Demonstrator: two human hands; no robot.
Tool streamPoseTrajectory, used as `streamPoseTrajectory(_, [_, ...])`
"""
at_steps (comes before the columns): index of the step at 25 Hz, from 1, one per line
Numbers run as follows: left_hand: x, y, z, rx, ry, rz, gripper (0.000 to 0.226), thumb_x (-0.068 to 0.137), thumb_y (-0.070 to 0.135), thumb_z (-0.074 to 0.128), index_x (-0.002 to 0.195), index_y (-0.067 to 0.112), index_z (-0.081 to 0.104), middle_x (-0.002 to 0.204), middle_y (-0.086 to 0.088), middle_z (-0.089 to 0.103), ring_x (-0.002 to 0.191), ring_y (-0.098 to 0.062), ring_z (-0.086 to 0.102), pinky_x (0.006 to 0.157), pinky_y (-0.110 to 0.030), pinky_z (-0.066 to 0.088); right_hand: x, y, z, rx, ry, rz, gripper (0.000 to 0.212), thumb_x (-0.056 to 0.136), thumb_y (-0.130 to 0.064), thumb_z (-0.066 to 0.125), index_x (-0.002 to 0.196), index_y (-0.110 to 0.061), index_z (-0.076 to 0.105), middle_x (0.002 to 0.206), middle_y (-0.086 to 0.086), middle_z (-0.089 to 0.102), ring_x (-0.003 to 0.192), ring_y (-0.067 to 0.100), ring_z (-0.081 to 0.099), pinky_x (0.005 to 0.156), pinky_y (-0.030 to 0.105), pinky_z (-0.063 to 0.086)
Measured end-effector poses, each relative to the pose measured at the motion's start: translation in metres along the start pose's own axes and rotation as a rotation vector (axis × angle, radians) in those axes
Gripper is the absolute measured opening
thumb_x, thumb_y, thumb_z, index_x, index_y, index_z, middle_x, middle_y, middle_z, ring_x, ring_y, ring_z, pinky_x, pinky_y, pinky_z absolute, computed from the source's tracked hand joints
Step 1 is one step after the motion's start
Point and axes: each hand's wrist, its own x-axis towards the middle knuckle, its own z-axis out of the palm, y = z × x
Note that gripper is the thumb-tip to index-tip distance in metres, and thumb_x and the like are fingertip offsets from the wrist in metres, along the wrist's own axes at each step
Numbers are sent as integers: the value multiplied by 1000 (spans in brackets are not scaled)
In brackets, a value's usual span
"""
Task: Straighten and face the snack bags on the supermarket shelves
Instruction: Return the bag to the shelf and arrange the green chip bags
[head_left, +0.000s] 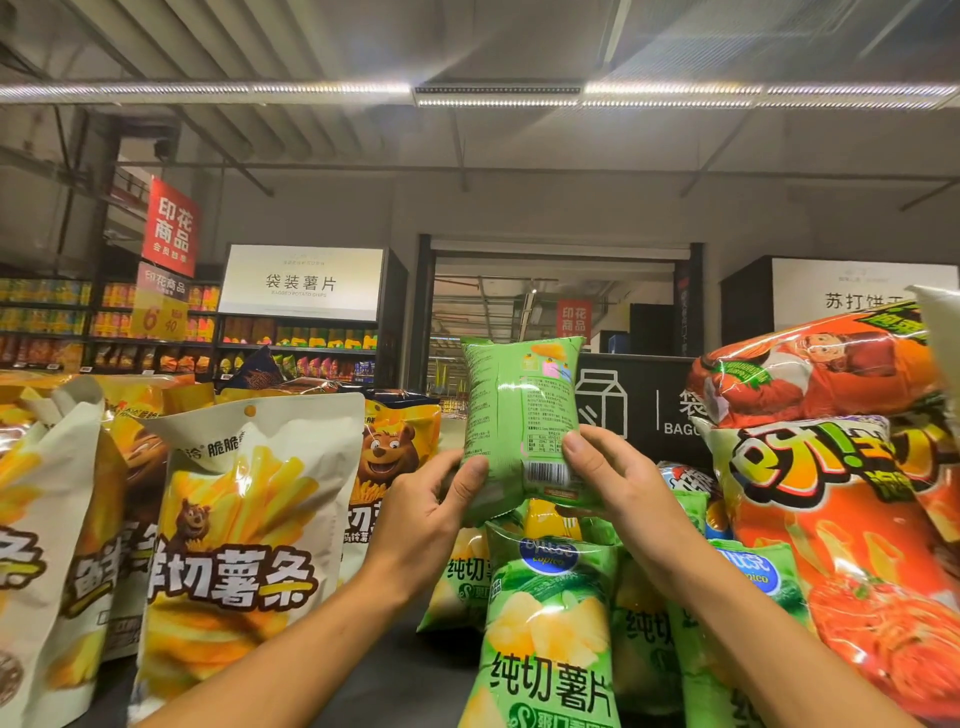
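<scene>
Hands gripping green chip bag (519, 415) upright, back side facing — left hand (431, 512) and right hand (621, 483) curled around lower corners, above green bags (550, 623).

A single head-worn view looks forward and slightly upward across the top shelf (395, 670), from close behind the two grips. Ceiling lights (498, 93) fill the upper half; bags crowd near on either side, and distant aisles lie far beyond the grips.
</scene>
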Motion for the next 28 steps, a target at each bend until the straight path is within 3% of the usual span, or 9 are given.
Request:
streamPoseTrajectory(2, [0,2,-1,33,45,26,51,84,69,46,90,26,73,86,7,74,81,-13,69,71,-41,55,-1,-2,2,62,-35,37,50,76,-55,60,114,-23,65,104,-13,76,94,2,72,72,24,59])
streamPoseTrajectory(6, [2,3,-5,46,86,53,66,81,75,46,79,14,73,76,-8,72,73,-28,69,61,-48,53,-1,-4,2,72,-112,128,61,76,-61,60,120,-19,68,116,-7,75,110,9,69,92,44,57])
streamPoseTrajectory(9, [3,1,-6,75,61,60,83,78,84,42,76,6,70,73,-14,69,69,-30,67,60,-53,50,-1,-6,2,52,-121,153,65,75,-64,59,120,-18,68,117,-7,74,110,9,69,94,45,57])
streamPoseTrajectory(13, [3,-2,-6,86,69,68,69,81,80,43,80,18,73,75,-2,71,69,-21,67,60,-50,51,-2,-5,2,62,-126,130,55,80,-58,58,120,-22,68,115,-11,74,107,3,69,90,40,60])
streamPoseTrajectory(17, [1,-5,-5,40,-18,25,50,85,69,47,109,31,68,104,12,74,97,-9,69,84,-49,55,-3,-4,2,102,-130,54,57,79,-47,64,133,-29,57,119,-7,73,109,10,70,83,28,59])
streamPoseTrajectory(20, [0,-6,-1,148,-51,-24,49,82,68,41,128,52,45,133,25,53,127,-1,48,111,-42,39,-3,-3,2,75,7,-30,69,78,-31,72,142,-29,46,126,-4,68,112,3,66,80,17,54])
streamPoseTrajectory(25, [-3,3,-2,236,-45,151,54,87,56,44,138,54,29,144,30,35,138,3,31,115,-27,29,1,-2,1,-32,115,-57,74,86,-22,75,149,-24,36,126,-14,54,103,-24,54,75,1,46])
streamPoseTrajectory(26, [-4,4,0,268,-69,212,56,88,53,44,141,50,27,148,30,30,141,3,27,116,-24,25,1,-1,1,-38,109,-61,73,85,-23,75,147,-23,38,124,-15,56,100,-26,55,76,2,47])
streamPoseTrajectory(28, [-7,3,4,303,-139,279,63,90,51,45,148,43,22,156,25,19,147,-2,16,119,-22,18,0,0,1,-23,62,-59,68,79,-28,78,140,-19,48,124,-10,66,104,-9,65,83,14,54])
